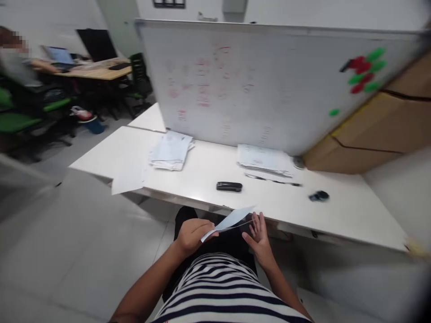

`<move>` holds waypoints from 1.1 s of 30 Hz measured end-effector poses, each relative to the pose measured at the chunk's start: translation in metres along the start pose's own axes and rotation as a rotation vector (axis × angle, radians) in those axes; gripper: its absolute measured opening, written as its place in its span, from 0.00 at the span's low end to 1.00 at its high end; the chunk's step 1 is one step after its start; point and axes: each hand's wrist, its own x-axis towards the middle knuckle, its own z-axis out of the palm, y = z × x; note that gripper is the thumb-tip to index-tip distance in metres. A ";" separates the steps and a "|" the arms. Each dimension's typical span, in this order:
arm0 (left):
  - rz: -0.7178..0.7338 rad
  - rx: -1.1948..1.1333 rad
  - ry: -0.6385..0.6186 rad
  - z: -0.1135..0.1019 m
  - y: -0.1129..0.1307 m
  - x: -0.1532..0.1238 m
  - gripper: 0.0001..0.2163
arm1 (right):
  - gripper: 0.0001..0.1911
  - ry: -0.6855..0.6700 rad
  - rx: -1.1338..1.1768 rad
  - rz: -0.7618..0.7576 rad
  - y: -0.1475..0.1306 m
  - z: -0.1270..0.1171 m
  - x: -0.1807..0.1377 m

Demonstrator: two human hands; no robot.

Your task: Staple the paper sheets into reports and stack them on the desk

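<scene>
My left hand pinches the near left end of some paper sheets, held in front of my lap at the table's front edge. The sheets are seen nearly edge-on and spread apart towards their far end. At that far end is my right hand, its fingers apart and the thumb stretched out; whether a fingertip touches the lower sheet I cannot tell. Beyond the hands a black stapler lies on the white table. Two stacks of paper sit farther back, a left stack and a right stack.
A whiteboard stands along the table's back, with magnets at its right. Thin pens and a small dark object lie to the right. A loose sheet overhangs the left front edge. Cardboard boxes stand right; a person sits far left.
</scene>
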 end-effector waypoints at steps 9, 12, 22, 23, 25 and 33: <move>0.050 -0.091 0.210 0.081 -0.037 0.073 0.04 | 0.25 0.106 0.004 -0.037 -0.069 -0.069 0.038; 0.045 -0.089 0.228 0.095 -0.057 0.082 0.05 | 0.18 0.264 -0.184 -0.055 -0.086 -0.076 0.063; -0.545 -0.039 -0.050 0.111 -0.087 0.045 0.16 | 0.20 0.283 -0.295 -0.064 -0.032 -0.040 0.100; -0.615 -0.066 -0.039 0.109 -0.085 0.044 0.15 | 0.19 0.271 -0.315 -0.070 -0.031 -0.038 0.099; -0.692 -0.127 -0.015 0.105 -0.081 0.045 0.14 | 0.18 0.283 -0.336 -0.077 -0.033 -0.035 0.099; -0.940 -0.533 -0.040 0.095 -0.090 0.037 0.18 | 0.28 0.191 -0.156 -0.023 -0.026 -0.015 0.106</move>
